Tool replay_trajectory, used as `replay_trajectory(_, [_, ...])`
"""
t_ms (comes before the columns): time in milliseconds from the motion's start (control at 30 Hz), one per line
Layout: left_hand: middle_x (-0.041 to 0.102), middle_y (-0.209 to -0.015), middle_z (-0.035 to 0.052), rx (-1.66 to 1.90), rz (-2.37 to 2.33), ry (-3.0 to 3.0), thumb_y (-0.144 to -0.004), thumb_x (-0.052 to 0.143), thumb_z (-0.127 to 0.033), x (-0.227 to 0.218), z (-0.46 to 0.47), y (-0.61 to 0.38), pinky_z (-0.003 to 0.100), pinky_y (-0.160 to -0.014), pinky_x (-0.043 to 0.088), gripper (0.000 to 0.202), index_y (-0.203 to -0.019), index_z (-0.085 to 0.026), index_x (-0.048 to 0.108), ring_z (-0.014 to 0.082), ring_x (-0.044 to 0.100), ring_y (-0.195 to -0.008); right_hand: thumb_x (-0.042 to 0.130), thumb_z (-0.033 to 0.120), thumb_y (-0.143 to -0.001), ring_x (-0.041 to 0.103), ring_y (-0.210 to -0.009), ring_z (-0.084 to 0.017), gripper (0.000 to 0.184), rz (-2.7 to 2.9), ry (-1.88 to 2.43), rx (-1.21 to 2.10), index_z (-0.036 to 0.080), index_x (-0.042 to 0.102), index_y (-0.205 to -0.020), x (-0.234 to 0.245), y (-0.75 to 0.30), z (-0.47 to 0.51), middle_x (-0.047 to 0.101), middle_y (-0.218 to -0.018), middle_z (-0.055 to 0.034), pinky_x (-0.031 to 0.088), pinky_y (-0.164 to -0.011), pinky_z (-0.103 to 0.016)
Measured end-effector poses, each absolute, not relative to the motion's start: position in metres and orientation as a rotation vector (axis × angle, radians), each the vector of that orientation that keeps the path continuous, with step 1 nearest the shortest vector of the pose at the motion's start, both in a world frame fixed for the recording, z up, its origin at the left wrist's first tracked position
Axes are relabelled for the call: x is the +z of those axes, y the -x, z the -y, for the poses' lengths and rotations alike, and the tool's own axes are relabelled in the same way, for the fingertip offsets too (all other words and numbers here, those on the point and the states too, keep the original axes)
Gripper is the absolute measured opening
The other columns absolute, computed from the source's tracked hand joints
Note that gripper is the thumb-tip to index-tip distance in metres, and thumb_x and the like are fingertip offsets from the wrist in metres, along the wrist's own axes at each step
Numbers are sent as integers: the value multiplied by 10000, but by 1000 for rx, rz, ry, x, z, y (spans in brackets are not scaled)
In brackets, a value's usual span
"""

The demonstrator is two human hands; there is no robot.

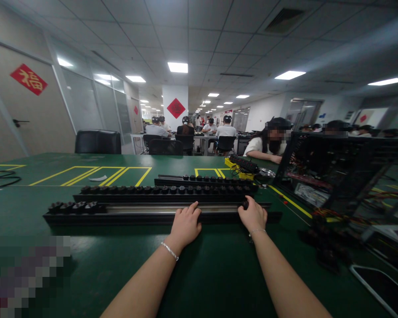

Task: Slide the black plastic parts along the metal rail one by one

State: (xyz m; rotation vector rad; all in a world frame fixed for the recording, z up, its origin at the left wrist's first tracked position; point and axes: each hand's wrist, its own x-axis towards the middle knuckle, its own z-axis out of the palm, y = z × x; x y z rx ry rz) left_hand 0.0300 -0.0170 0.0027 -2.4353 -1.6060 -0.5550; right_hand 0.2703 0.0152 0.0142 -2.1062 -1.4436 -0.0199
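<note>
Three long black rails lie side by side across the green table point(219, 274). The nearest rail point(132, 213) carries a few round black knobs point(73, 206) at its left end. My left hand point(185, 224) rests flat on this rail's near edge, fingers spread on top. My right hand point(253, 215) pinches a small black knob point(245, 204) over the same rail, a little to the right. The middle rail point(162, 191) is lined with several knobs along its whole length. The far rail point(202, 179) also holds a row of them.
An open black computer case point(331, 176) with wiring stands at the right. A yellow tray point(234, 164) with black parts lies beyond the rails. A person sits across the table at the right; others sit at far tables. A black chair point(97, 141) stands behind the table.
</note>
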Motion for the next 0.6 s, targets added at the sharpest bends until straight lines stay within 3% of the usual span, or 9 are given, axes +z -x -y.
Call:
replay_trajectory(300, [412, -1435, 14, -542, 1620, 2426, -788, 510, -320, 2, 16, -30, 415, -914, 375, 378, -1161, -257, 523, 230, 514, -1120, 429, 259, -779, 482, -1161, -224, 530, 1430, 2111, -11, 198, 442, -1306, 15, -274, -17, 596, -1186, -83, 267, -1022, -388])
replay_trajectory(600, [404, -1438, 20, -541, 1615, 2436, -791, 515, -321, 3, 17, -30, 411, -922, 368, 377, -1163, -260, 521, 232, 507, -1127, 384, 347, -801, 341, -1290, -251, 546, 1444, 2145, -93, 198, 432, -1324, 6, -278, -17, 514, -1315, -75, 176, -1081, -450])
